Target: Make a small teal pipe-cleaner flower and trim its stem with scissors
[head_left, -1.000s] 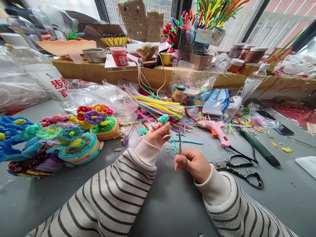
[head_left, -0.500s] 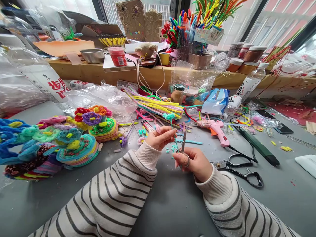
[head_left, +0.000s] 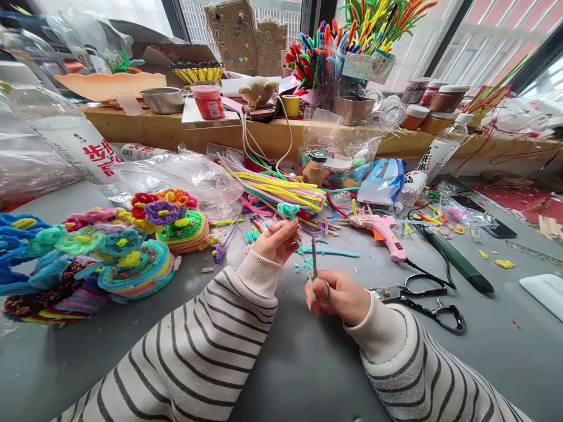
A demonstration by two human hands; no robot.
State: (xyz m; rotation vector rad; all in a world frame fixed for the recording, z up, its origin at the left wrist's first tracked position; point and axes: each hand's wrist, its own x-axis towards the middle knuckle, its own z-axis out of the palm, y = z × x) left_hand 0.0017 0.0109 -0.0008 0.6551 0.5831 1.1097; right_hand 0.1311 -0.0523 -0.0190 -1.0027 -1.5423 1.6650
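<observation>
My left hand (head_left: 278, 241) pinches a mint-green pipe-cleaner flower (head_left: 288, 210) by its stem, just under the fluffy head. The thin green stem (head_left: 307, 267) slants down and to the right, its lower end beside the fingers of my other hand. My right hand (head_left: 341, 293) is closed around the handles of small scissors (head_left: 314, 258), whose blades point up next to the stem. Whether the blades touch the stem I cannot tell. Green fluff clippings (head_left: 297, 268) lie on the table behind the stem.
Finished pipe-cleaner flowers (head_left: 162, 211) stand at the left. Behind my hands lies a bundle of pipe cleaners (head_left: 281, 190). A pink glue gun (head_left: 385, 231), its cord and large black-handled scissors (head_left: 433, 305) lie to the right. Bottles and jars line the back.
My left hand has moved left and slightly down with the flower, so the stem now slants more. The right hand with the scissors has shifted a little to the left and down.
</observation>
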